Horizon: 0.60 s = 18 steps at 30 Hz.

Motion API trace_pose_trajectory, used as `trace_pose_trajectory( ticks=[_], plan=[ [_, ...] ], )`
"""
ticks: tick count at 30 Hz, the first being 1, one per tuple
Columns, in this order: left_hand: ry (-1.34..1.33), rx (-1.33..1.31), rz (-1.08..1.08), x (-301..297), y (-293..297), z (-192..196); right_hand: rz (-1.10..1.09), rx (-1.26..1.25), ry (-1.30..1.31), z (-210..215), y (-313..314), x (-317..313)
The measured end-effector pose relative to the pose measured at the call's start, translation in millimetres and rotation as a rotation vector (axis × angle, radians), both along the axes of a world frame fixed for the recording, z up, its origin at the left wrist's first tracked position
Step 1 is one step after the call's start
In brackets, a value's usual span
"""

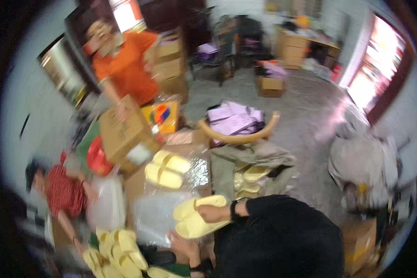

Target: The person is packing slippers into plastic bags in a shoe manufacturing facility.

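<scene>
My right hand [214,213], with a dark watch on its wrist, is shut on a pair of pale yellow slippers [195,217] held flat together just in front of my black-sleeved body. Just below the slippers my left hand [182,243] comes up from the lower edge beside a clear plastic bag [156,217]. Blur hides whether that hand grips the bag. A second pair of yellow slippers [167,169] lies on brown cardboard beyond the bag.
A heap of yellow slippers [116,257] lies at the lower left, and more sit in a grey sack [251,177]. A person in orange [125,65] holds a cardboard box [121,132]. A person in a red checked shirt [64,191] sits left. Purple packets [236,119] lie ahead.
</scene>
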State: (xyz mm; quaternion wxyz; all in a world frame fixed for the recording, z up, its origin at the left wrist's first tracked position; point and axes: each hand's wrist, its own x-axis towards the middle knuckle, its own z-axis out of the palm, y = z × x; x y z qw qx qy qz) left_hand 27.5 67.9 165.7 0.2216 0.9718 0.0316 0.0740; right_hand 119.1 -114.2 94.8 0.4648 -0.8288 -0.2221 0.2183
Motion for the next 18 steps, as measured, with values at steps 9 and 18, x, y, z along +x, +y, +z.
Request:
trace_pose_trajectory(
  ticks=[9, 18],
  plan=[
    [-0.126, 0.050, -0.125, 10, -18, 21, -0.031, 0.202, -0.512, 41, 7, 23],
    [-0.118, -0.036, -0.350, -4, -27, 24, -0.028, 0.199, -0.450, 23, 49, 32]
  ],
)
